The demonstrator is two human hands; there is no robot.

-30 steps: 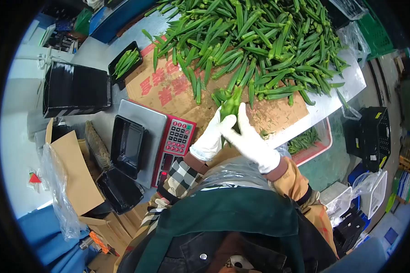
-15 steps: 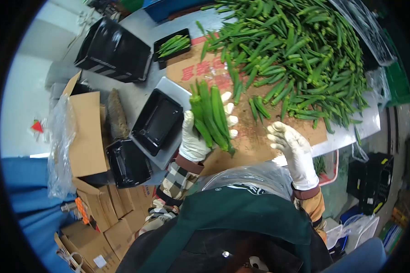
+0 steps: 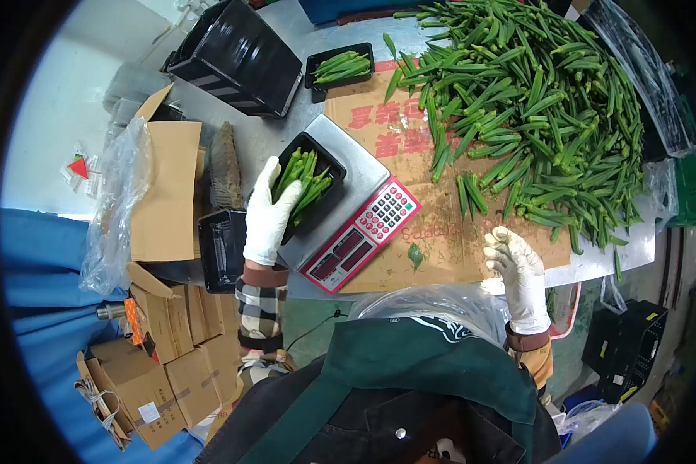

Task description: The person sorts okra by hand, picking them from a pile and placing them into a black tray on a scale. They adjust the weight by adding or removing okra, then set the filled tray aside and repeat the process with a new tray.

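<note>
Okra, heaped as a broad pile (image 3: 533, 124), lies on the far right of the metal table (image 3: 630, 267), partly over a printed cardboard sheet (image 3: 456, 264), which presumably keeps loose pods and scraps off the metal. A scale (image 3: 359, 155) stands left of the pile, its keypad (image 3: 387, 210) angled towards the person, probably for easy reading. On its plate sits a black tray (image 3: 332, 158) holding a portion of pods (image 3: 309, 182), laid roughly lengthwise, apparently to suit the narrow shape. A second filled tray (image 3: 312, 71) rests beyond the scale.

Left hand (image 3: 269, 216), gloved: thumb and fingers parted at the near-left side of the tray, fingertips at the pods; no closed hold seen, contact uncertain. Right hand (image 3: 518, 271), gloved: half open, fingers loosely curled, nothing visible in it, positioned near the cardboard's near edge. One leaf fragment (image 3: 415, 256) noted on the cardboard.
</note>
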